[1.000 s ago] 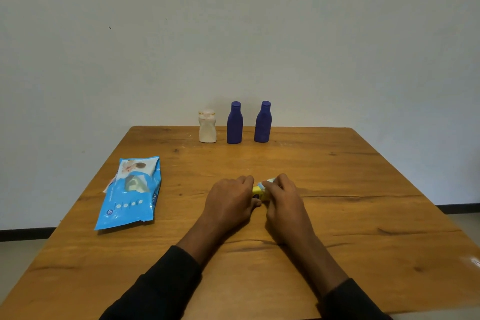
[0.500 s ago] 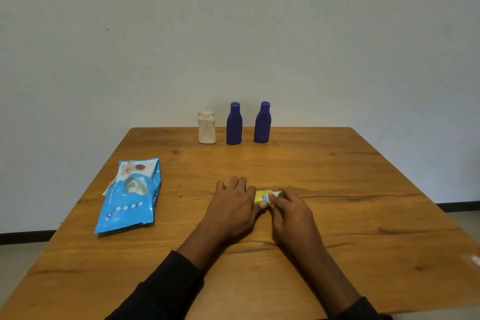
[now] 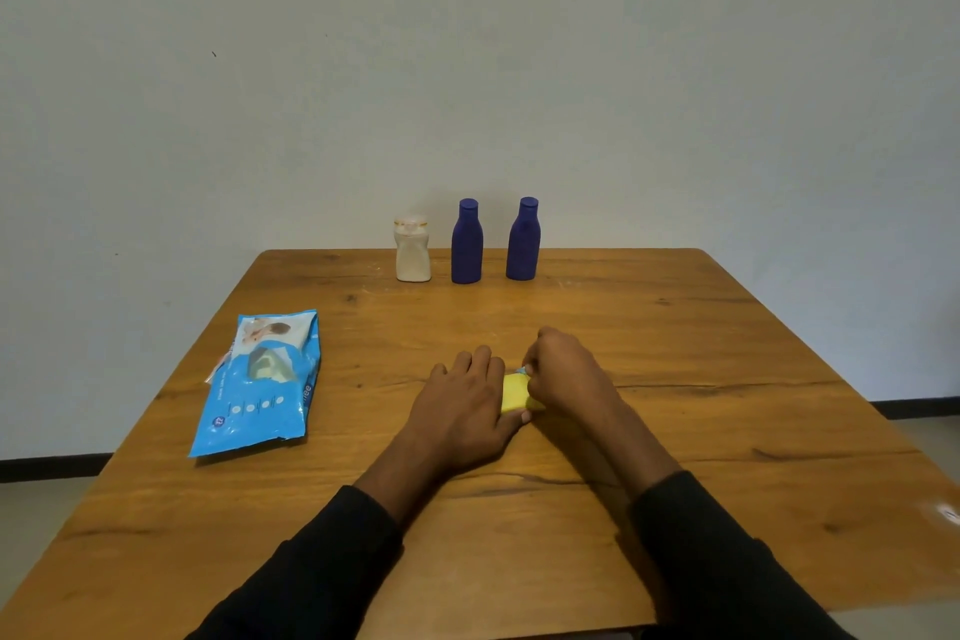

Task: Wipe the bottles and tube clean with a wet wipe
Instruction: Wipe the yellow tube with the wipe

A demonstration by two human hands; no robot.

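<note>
Left hand: my left hand (image 3: 467,411) lay flat on the table, knuckles up. The fingers were straight and pressed together over the left end of the tube, with the thumb along its near side.
Right hand: my right hand (image 3: 569,377) was just right of the left one. Its fingers were curled tight round the right end of the tube and touched my left fingertips.
Tube: the small yellow tube (image 3: 514,392) lay on the wood between my two hands, near the middle of the table. Only a short yellow stretch showed.
Scrap: a pale blue-white scrap (image 3: 521,371) peeked out at my right fingertips, on the tube's far edge. I could not tell whether it was a wipe or the cap.
Bottles: a squat white plastic bottle (image 3: 413,250), a left dark blue plastic bottle (image 3: 466,244) and a right dark blue plastic bottle (image 3: 523,242) stood upright and apart in a row at the far edge.
Pack: the light blue soft wet-wipe pack (image 3: 262,385) lay flat, well left of my hands.
Table: the brown wooden table (image 3: 727,379) stood against a plain pale wall (image 3: 467,68).
Sleeves: black sleeves (image 3: 311,577) covered both forearms.
</note>
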